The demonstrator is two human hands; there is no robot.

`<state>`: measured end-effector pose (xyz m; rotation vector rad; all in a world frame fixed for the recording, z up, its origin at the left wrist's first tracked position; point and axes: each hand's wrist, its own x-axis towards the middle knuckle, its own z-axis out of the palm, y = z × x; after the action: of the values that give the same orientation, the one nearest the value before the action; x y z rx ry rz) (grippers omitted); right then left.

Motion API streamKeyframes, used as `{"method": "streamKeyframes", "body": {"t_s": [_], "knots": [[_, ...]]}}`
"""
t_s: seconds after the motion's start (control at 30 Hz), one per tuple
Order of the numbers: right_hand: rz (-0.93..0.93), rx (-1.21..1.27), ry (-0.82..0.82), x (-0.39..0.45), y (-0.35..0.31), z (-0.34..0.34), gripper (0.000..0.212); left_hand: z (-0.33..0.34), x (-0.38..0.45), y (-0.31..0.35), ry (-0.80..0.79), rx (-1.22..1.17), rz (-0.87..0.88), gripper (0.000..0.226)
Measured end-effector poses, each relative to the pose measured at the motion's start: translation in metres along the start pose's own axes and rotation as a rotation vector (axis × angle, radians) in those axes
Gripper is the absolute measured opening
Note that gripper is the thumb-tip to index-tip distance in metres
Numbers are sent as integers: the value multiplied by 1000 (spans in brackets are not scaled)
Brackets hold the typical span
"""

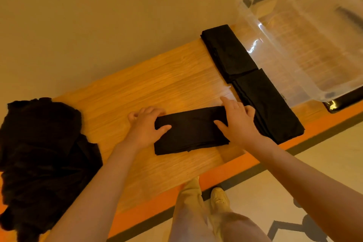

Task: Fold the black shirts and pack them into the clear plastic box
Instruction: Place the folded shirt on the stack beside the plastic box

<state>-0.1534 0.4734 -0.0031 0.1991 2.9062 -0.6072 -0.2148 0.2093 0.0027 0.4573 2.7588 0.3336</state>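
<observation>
We are at the end of a fold: a black shirt [191, 130], already brought down to a neat rectangle, lies near the front edge of the worktop [157, 84], about the middle of its length, and both of our hands are at its short ends. Our left hand [146, 126] cups the left end, thumb lying on top of the cloth and fingers curled round beyond its far corner, loosely closed on the edge rather than clamped. Our right hand [238, 119] lies mostly flat and spread on the right end, thumb on the cloth and fingers reaching over its far corner; it presses more than it grips. Two folded shirts [249, 82] lie end to end toward the right end of the worktop, one touching the next, right beside the near wall of the clear plastic box [253, 31], which stands at the right end and looks empty, though reflections make that hard to confirm. A heap of unfolded black shirts [43, 155] sits at the left end, spilling over the front edge. We judge the next move as either one more squaring press or lifting this rectangle with both hands kept under its ends so the layers do not slide, then carrying it right toward the other two or into the box; the heap shows plenty of folding remains.
</observation>
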Motion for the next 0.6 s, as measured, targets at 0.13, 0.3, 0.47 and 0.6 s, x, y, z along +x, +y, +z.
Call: {"method": "streamKeyframes", "body": {"t_s": [0.13,0.3,0.47,0.6], "knots": [[184,105,-210,18,-6,-12,29,-16,5,-14,-193,-110,-122,32],[190,122,-264,22,-12,-16,18,-17,5,-18,-176,-244,-166,22],[289,474,-74,-10,-14,-16,17,-12,-20,8,43,-792,-290,16],[373,628,158,-49,-14,-16,21,-4,-27,35,171,-980,-330,20]]}}
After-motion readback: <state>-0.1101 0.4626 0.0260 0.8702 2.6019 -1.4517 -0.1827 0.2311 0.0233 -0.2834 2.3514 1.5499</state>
